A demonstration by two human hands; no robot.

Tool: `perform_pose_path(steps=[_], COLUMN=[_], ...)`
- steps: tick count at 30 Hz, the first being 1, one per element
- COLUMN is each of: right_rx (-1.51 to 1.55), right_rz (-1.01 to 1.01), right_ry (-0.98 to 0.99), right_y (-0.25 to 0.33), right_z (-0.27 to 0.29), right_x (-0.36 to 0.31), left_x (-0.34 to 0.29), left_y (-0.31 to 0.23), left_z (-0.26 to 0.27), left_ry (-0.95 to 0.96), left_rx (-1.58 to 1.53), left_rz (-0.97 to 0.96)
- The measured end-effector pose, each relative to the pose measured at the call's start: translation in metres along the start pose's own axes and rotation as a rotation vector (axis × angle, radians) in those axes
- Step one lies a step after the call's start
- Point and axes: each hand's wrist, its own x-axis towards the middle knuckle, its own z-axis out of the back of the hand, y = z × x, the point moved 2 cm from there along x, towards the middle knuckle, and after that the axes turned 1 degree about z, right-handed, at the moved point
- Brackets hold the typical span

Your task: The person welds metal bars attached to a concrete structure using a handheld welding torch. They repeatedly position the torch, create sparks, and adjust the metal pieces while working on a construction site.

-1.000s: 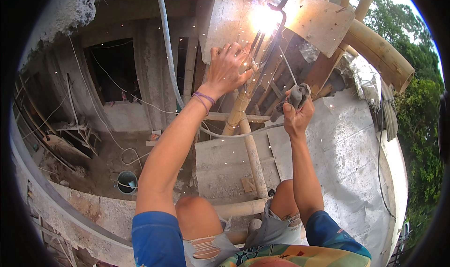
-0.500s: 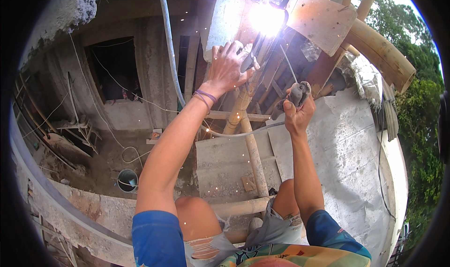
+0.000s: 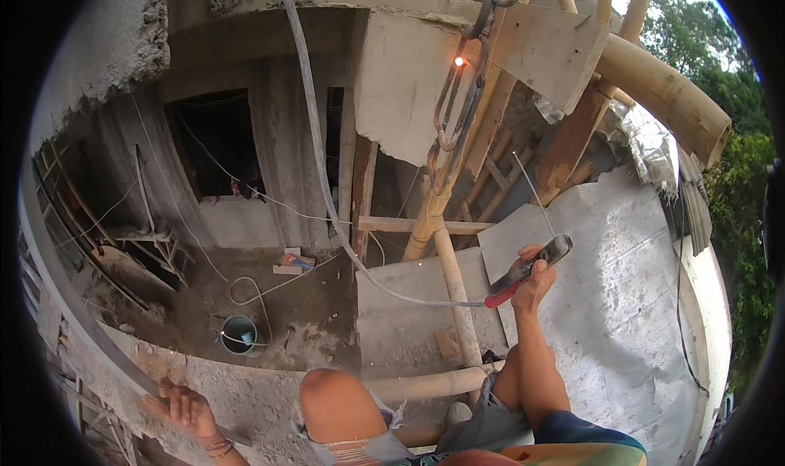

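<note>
My right hand (image 3: 531,282) is wrapped round a welding electrode holder (image 3: 509,286), black with a red end. A thin electrode (image 3: 536,192) points up and to the left from it, and a grey cable (image 3: 384,294) runs off from the red end. Down at the lower left, my left hand (image 3: 186,410) has its fingers curled over a long grey bar (image 3: 98,335). Bent dark steel rods (image 3: 462,98) stand by the upright bamboo, with a glowing orange spot (image 3: 459,61) on them. Neither hand touches the rods.
Bamboo poles (image 3: 662,86) and a wooden board (image 3: 540,49) crowd the upper right. Below my knees runs a horizontal bamboo pole (image 3: 425,384). Grey sheeting (image 3: 605,278) covers the right side. On the lower floor stands a bucket (image 3: 239,335), near a loose hose.
The bright arc and sparks have gone, leaving a glowing spot. My left hand has moved from beside the rods down to the grey bar. My right hand has lowered the electrode holder away.
</note>
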Motion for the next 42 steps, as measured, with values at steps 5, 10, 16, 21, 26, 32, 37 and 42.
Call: perform_pose_path(steps=[5, 10, 16, 21, 26, 32, 37, 42], right_rx=[0.221, 0.307, 0.279, 0.297, 0.291, 0.319, 0.355, 0.396], right_rz=[-0.209, -0.279, -0.271, -0.259, -0.291, -0.306, -0.305, -0.364], right_ry=[-0.138, -0.164, -0.123, -0.125, -0.154, -0.173, -0.159, -0.182], right_y=[0.002, 0.003, -0.004, -0.002, -0.003, -0.005, -0.003, -0.002], right_z=[0.006, -0.004, 0.004, 0.012, 0.014, 0.011, 0.004, -0.003], right_x=[0.011, 0.003, -0.003, -0.003, -0.006, -0.008, -0.009, -0.014], left_x=[-0.099, -0.092, -0.082, -0.096, -0.099, -0.077, -0.057, -0.057], left_y=[0.022, 0.035, 0.065, 0.037, 0.028, 0.066, 0.12, 0.203], left_z=[0.043, -0.007, 0.004, -0.026, -0.025, -0.048, -0.124, -0.149], left_ry=[-0.339, -0.028, 0.104, -0.087, 0.177, 0.056, 0.533, 0.761], left_rx=[1.154, 1.78, 1.718, 1.358, 0.128, 1.003, -0.207, -0.89], left_rz=[0.587, 0.744, 0.873, 0.678, 0.252, 0.229, 0.219, 0.451])
